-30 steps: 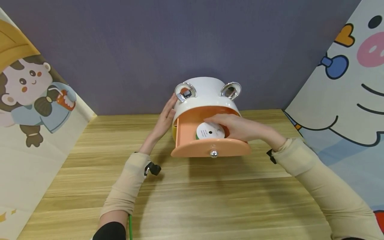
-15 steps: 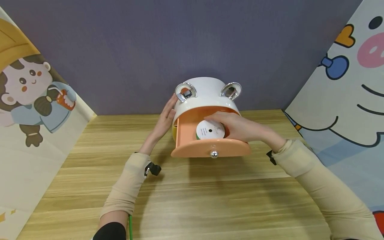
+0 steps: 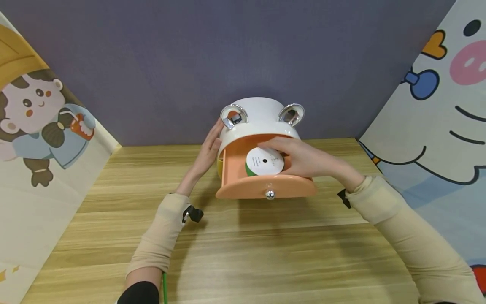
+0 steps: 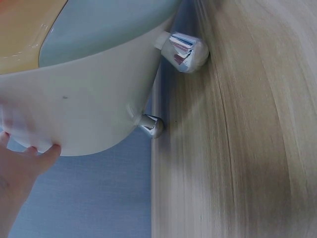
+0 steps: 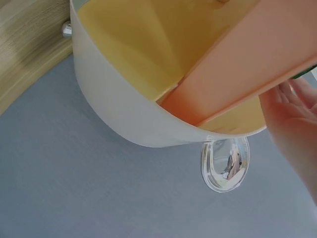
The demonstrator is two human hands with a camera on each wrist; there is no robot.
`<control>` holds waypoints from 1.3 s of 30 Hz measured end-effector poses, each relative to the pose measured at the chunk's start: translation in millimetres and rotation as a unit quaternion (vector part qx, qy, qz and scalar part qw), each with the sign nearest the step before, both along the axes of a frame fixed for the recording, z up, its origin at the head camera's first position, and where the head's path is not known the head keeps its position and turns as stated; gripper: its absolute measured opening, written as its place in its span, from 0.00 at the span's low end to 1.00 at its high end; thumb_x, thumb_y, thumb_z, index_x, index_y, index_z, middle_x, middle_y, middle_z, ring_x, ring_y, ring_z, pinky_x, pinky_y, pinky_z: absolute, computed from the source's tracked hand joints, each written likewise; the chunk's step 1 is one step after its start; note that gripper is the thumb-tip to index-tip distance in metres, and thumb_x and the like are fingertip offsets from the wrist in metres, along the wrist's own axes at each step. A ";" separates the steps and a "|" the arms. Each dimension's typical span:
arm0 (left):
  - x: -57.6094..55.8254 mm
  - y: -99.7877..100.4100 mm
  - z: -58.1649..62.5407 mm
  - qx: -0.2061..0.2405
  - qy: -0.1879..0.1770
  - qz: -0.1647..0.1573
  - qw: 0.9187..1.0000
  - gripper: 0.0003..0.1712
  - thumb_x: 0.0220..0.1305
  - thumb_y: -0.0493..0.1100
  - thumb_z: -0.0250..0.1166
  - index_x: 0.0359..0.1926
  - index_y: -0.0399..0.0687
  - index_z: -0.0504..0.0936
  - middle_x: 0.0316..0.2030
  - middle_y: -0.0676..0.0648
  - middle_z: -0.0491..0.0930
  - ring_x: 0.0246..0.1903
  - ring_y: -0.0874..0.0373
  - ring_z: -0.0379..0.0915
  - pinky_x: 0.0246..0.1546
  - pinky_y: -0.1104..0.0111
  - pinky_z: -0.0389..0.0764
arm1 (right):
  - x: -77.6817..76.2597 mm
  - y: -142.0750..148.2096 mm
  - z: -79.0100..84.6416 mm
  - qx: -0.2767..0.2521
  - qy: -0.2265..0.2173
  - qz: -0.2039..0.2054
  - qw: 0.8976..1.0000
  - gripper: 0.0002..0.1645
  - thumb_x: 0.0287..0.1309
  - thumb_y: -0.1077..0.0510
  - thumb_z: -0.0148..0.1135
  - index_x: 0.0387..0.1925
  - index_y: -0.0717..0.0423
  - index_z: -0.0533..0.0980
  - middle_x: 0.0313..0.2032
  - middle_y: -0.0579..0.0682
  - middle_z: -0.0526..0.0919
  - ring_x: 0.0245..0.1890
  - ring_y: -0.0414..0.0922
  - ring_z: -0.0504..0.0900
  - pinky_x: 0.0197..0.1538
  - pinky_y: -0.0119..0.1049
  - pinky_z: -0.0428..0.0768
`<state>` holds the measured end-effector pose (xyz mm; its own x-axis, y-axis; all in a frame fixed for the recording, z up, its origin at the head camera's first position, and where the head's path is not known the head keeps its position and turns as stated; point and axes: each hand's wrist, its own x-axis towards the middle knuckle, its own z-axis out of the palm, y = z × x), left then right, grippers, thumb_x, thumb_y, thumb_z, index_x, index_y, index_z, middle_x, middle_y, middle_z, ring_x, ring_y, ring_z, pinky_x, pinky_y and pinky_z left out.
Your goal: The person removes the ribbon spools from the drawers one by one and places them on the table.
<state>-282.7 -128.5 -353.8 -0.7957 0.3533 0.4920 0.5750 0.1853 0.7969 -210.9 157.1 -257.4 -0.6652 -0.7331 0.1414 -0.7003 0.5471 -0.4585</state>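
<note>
A white, animal-shaped little cabinet (image 3: 260,113) with two shiny silver ears (image 3: 291,115) stands against the back wall. Its orange drawer (image 3: 243,188) is pulled out, with a round silver knob (image 3: 270,194) on the front. Inside the drawer my right hand (image 3: 305,159) grips a spool of green ribbon (image 3: 262,166) with a white, holed face, tilted toward the head camera. In the right wrist view only a sliver of the spool's green edge (image 5: 304,72) shows. My left hand (image 3: 207,155) rests with extended fingers on the cabinet's left side; its fingertips touch the white shell (image 4: 74,109).
The cabinet stands on silver feet (image 4: 184,52) at the back of a wood-grain table (image 3: 243,253). A grey-blue wall (image 3: 243,50) rises close behind it. Cartoon-printed panels (image 3: 455,139) flank the table on both sides.
The spool has risen slightly and shifted a little left in my right hand, with more of its green edge showing. My left hand and the drawer have stayed in place.
</note>
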 end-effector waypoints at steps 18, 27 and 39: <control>0.8 -0.2 -0.7 0.004 0.011 -0.004 1.000 0.46 0.71 0.66 0.40 0.76 0.35 0.53 0.78 0.34 0.42 0.79 0.38 0.36 0.78 0.45 0.43 | 9.2 6.7 24.4 -0.010 0.018 -0.022 1.000 0.48 0.47 0.55 0.79 0.69 0.56 0.68 0.64 0.51 0.76 0.59 0.45 0.75 0.58 0.41 0.77; 0.0 -0.1 -1.8 0.000 0.011 -0.005 1.000 0.39 0.77 0.59 0.41 0.76 0.36 0.53 0.78 0.34 0.42 0.79 0.39 0.35 0.79 0.46 0.42 | 13.0 14.9 28.6 -0.011 0.027 -0.047 0.998 0.50 0.42 0.54 0.82 0.68 0.55 0.69 0.63 0.52 0.76 0.57 0.46 0.77 0.55 0.44 0.79; -0.3 0.1 -1.1 -0.004 0.015 -0.001 1.000 0.37 0.78 0.56 0.41 0.75 0.35 0.53 0.78 0.33 0.43 0.79 0.38 0.37 0.79 0.46 0.43 | 22.2 28.9 33.3 -0.045 -0.033 -0.084 0.995 0.51 0.40 0.56 0.83 0.68 0.55 0.69 0.63 0.53 0.75 0.59 0.48 0.77 0.59 0.47 0.81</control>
